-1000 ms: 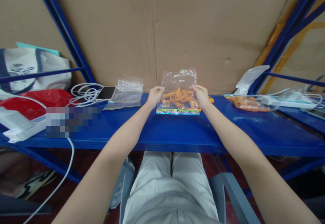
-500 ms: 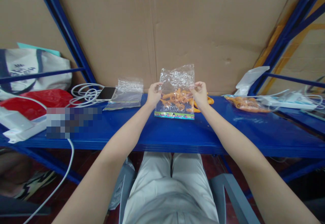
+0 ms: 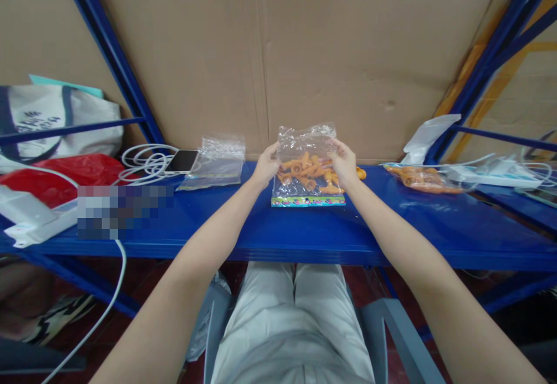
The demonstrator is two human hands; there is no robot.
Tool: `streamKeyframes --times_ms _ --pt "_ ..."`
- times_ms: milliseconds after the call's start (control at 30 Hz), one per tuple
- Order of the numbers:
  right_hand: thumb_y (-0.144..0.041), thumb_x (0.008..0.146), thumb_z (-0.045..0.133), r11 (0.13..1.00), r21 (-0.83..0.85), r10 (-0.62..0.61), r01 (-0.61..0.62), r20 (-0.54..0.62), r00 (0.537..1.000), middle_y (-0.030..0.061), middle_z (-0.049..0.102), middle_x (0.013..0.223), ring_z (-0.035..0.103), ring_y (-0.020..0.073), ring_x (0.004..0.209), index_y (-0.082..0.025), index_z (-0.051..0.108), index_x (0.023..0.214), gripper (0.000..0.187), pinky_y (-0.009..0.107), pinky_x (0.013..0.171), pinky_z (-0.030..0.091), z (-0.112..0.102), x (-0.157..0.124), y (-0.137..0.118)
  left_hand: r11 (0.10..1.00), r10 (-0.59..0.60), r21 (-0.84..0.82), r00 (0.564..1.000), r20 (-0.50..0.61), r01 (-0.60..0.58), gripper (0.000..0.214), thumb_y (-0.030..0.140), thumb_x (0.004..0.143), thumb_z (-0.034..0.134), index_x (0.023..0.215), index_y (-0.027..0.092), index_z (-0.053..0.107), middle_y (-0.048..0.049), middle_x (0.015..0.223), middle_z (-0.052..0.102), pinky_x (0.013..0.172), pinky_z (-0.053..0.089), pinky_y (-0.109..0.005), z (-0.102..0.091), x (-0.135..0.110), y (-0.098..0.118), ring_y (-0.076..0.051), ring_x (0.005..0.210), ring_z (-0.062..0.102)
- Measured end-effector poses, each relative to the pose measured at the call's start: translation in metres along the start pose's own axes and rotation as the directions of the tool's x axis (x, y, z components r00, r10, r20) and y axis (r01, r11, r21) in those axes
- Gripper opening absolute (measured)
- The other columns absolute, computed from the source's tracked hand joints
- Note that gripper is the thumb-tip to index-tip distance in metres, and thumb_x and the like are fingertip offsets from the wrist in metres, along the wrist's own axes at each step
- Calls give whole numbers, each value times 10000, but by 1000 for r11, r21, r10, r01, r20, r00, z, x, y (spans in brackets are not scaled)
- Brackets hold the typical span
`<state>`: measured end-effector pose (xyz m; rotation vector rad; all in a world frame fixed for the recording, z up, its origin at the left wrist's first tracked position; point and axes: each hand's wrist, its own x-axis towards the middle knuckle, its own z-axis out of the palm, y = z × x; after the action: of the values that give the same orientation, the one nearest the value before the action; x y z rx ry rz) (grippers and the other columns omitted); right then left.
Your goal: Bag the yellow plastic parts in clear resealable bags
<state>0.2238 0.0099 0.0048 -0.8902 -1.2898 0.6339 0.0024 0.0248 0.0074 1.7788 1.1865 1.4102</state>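
Note:
A clear plastic bag (image 3: 300, 140) with a colourful printed strip along its lower edge is stretched between my hands. My left hand (image 3: 266, 165) pinches its left side, and my right hand (image 3: 343, 160) closes on its right side. Through the film shows a heap of small curved orange pieces (image 3: 308, 169), apparently lying behind the bag on the blue table (image 3: 300, 233). One orange piece (image 3: 361, 173) sticks out past my right hand. What exactly the pieces are I cannot tell.
Flat clear bags (image 3: 220, 163) lie to the left, beside a phone (image 3: 183, 161) and a coiled white cable (image 3: 145, 163). A filled bag of orange pieces (image 3: 424, 179) and a power strip (image 3: 500, 175) sit to the right. Cardboard (image 3: 326, 53) walls off the back.
The bag has come down a little and shifted right, its top edge now lower. Both hands still hold its sides. The orange heap has stayed in place.

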Motion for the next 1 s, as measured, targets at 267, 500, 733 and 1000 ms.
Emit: streamKeyframes --times_ms 267,500,733,1000 --pt "-196 748 528 1000 -7 -29 29 -67 997 102 318 1592 728 208 852 -302 372 1521 795 320 585 620 -2 1 -1 771 518 388 852 80 -505 763 313 877 610 1551 237 262 -151 1622 245 1144 373 -500 -2 2 -21 -329 1450 336" --pt "-233 733 576 998 60 -21 31 -171 985 79 305 1594 715 211 901 -355 345 1524 833 328 611 623 -5 4 -3 547 597 414 685 416 -728 935 743 834 510 1580 297 166 -135 1656 149 1170 227 -607 12 -21 -2 -355 1509 169" --pt "-272 713 642 983 161 -60 92 -195 979 68 480 1454 702 205 944 -335 491 1395 701 370 747 612 -4 6 -4 451 514 423 617 596 -786 880 695 861 521 1580 361 141 -70 1670 102 1186 129 -631 20 -35 12 -352 1524 92" --pt "-360 735 681 974 152 -139 168 -186 973 38 592 1298 673 213 1021 -335 538 1305 589 383 825 598 -8 8 -10 302 491 449 541 683 -841 716 306 944 533 1573 317 193 -78 1648 200 1195 109 -601 23 -43 19 -287 1527 127"
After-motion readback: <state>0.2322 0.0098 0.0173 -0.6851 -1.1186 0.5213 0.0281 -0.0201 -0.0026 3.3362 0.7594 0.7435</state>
